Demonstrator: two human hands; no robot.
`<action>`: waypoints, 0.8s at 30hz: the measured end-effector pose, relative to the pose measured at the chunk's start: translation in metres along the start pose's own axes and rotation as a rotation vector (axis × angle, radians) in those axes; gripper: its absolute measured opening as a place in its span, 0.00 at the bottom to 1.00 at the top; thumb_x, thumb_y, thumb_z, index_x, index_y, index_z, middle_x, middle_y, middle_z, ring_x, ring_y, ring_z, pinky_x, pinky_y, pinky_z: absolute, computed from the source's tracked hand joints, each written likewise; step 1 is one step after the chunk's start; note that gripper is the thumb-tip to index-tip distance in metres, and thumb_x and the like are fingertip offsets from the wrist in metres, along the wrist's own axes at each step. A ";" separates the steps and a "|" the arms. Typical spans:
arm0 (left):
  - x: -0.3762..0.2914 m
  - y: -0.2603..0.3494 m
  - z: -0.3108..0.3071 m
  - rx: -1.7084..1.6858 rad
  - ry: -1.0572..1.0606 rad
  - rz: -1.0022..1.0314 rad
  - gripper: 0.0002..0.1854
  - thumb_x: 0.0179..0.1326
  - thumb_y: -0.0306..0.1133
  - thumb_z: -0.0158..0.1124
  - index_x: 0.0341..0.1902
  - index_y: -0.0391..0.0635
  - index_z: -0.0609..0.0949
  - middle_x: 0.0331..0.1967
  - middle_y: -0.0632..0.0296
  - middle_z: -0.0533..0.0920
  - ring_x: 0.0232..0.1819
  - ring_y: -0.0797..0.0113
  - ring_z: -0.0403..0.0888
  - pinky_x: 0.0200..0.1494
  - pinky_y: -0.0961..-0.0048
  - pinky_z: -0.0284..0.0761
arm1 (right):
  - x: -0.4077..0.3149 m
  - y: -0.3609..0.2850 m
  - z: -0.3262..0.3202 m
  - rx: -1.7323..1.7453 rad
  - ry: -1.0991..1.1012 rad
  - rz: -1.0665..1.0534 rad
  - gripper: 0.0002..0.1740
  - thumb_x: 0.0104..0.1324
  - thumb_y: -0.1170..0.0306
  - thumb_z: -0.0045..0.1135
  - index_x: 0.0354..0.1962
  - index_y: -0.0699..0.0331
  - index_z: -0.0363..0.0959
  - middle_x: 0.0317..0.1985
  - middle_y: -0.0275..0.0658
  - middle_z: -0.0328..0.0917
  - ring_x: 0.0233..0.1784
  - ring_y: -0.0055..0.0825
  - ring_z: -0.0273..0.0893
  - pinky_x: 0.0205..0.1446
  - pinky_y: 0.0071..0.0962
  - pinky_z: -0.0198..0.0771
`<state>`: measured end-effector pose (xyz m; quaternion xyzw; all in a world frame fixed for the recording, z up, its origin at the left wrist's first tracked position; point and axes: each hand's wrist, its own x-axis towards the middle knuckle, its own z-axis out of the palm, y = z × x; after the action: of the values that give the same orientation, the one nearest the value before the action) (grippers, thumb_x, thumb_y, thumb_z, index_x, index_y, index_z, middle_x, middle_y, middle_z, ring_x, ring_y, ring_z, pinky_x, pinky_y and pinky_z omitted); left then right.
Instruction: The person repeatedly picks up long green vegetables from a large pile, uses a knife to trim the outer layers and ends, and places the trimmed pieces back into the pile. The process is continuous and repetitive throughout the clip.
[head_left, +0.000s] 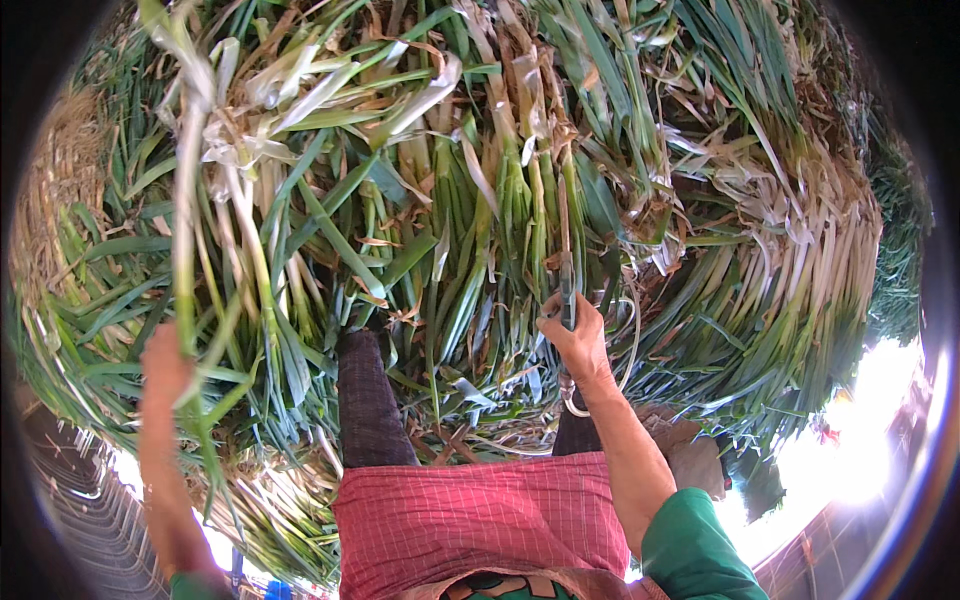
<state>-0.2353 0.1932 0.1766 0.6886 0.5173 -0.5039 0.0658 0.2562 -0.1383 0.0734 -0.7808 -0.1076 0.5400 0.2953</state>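
My left hand, blurred, is closed around the green part of a long-stemmed green onion or leek, whose whitish stem extends up the picture. On the right, my right hand grips a slim air blow gun with its thin nozzle pointing away from me. A pale hose loops near it and runs from its lower end. Under and beyond both hands lie heaped green onions or leeks with dry brown skins and loose leaves.
Dense stacks of the same plants rise on the right, and more stand at the left. A smaller pile lies at lower left beside a ridged dark surface. A red checked cloth covers my lap.
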 end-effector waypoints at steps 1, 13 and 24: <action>0.000 0.040 0.025 -0.105 0.077 0.166 0.32 0.49 0.22 0.74 0.61 0.45 0.76 0.55 0.48 0.76 0.58 0.41 0.76 0.60 0.50 0.73 | 0.003 0.005 -0.004 -0.008 0.004 -0.006 0.14 0.54 0.66 0.64 0.34 0.67 0.74 0.25 0.34 0.72 0.30 0.20 0.67 0.38 0.24 0.67; 0.129 0.610 -0.016 -0.973 0.284 -0.038 0.26 0.58 0.41 0.72 0.56 0.42 0.78 0.55 0.52 0.80 0.58 0.53 0.78 0.55 0.52 0.74 | 0.022 0.067 -0.052 -0.111 -0.105 0.133 0.18 0.53 0.67 0.65 0.39 0.68 0.74 0.25 0.45 0.79 0.27 0.34 0.79 0.37 0.32 0.74; 0.070 0.534 -0.001 -1.476 0.068 0.129 0.26 0.59 0.35 0.67 0.59 0.35 0.76 0.50 0.41 0.83 0.54 0.45 0.82 0.59 0.59 0.73 | 0.022 0.059 -0.042 -0.189 -0.239 -0.020 0.21 0.53 0.65 0.65 0.41 0.71 0.74 0.26 0.54 0.79 0.32 0.54 0.81 0.39 0.43 0.76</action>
<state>0.1775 -0.0046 -0.1065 0.5094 0.6819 0.0014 0.5249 0.2942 -0.1897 0.0322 -0.7341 -0.2000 0.6137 0.2107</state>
